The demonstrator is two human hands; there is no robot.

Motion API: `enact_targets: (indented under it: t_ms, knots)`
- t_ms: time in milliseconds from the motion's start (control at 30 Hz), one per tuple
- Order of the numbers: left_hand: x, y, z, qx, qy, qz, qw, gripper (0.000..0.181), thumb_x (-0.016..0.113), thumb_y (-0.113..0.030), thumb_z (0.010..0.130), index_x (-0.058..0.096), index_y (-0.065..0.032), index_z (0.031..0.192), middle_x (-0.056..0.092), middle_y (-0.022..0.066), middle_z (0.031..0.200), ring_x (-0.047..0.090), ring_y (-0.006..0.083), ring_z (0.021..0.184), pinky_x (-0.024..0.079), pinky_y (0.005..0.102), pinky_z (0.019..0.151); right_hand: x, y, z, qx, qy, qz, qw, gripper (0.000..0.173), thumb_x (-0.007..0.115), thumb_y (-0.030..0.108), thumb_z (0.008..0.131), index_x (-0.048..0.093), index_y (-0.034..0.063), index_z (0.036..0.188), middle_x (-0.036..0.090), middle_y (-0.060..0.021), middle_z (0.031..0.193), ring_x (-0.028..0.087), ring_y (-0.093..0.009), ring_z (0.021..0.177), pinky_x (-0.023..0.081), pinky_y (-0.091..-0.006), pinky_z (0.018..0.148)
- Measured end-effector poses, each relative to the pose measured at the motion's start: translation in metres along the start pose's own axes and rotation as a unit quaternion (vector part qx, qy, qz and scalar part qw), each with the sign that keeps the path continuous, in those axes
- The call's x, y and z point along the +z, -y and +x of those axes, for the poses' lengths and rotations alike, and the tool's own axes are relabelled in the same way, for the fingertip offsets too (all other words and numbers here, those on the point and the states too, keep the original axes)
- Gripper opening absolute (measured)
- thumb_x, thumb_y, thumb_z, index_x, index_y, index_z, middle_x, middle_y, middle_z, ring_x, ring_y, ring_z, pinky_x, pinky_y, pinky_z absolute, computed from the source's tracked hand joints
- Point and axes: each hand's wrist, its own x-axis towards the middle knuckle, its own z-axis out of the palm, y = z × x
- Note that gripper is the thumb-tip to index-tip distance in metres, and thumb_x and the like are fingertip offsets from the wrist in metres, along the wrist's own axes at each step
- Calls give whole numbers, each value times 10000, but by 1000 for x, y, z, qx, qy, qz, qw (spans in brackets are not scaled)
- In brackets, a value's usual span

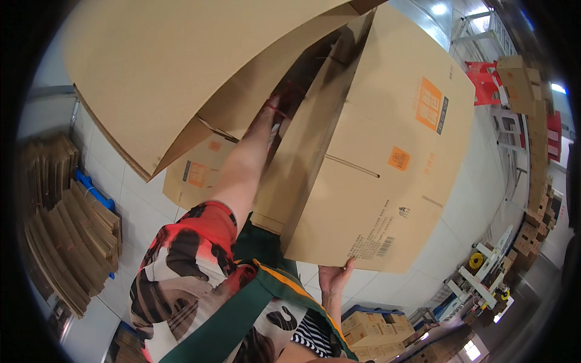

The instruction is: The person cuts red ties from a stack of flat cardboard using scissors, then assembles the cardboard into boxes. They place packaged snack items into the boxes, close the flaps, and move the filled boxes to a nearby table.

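A stack of flattened cardboard cartons [354, 136] with orange and black print stands tilted before me. My right hand [333, 277] grips its near lower edge, the thumb on the printed face and the fingers hidden behind the board. My left arm reaches into the dark gap between this stack and a large plain cardboard sheet [150, 68] at the upper left. Deep in that gap my left hand [271, 105] is shadowed and partly hidden, near a thin red cord [279, 111]. Below the large sheet lies another printed carton piece [199, 174].
Bundles of flat cardboard [75, 240] stand at the left beside a blue bar [95, 190]. Red plastic stools [483, 84] are at the upper right. A carton-taping machine [476, 283] stands at the lower right, near packed cartons [374, 329] on a blue pallet.
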Motion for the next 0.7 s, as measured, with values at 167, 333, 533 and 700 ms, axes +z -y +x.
enact_targets:
  t_ms: [167, 333, 533, 700]
  knots:
    - [-40, 29, -10, 5, 42, -59, 997, 224, 515, -321, 845, 584, -107, 848, 509, 26, 633, 465, 162, 545, 388, 286, 460, -1, 4, 1, 5, 13, -17, 1000, 631, 496, 548, 819, 354, 192, 1320, 378, -14, 1341, 362, -219, 1217, 324, -444, 969]
    - [-73, 18, -119, -4, -5, 329, 944, 421, 491, -383, 863, 556, -3, 694, 540, 93, 633, 513, 196, 614, 408, 365, 544, -3, 3, 1, 12, -10, 22, 1000, 570, 472, 503, 851, 364, 178, 1307, 412, -20, 1309, 429, -214, 1157, 391, -418, 901]
    - [-106, -25, -250, 130, 33, 241, 961, 344, 468, -333, 903, 549, -48, 728, 477, 33, 573, 457, 116, 547, 405, 299, 562, -9, 3, 0, 28, -32, 24, 999, 586, 484, 557, 816, 439, 144, 1230, 460, -36, 1237, 438, -190, 1082, 353, -354, 893]
    - [-140, -111, -377, 184, 72, 29, 980, 308, 449, -263, 927, 427, -120, 655, 395, -48, 598, 357, 50, 522, 376, 227, 524, -31, 4, 2, 56, -5, 31, 998, 564, 520, 545, 804, 466, 127, 1179, 493, -41, 1158, 459, -183, 1017, 389, -337, 832]
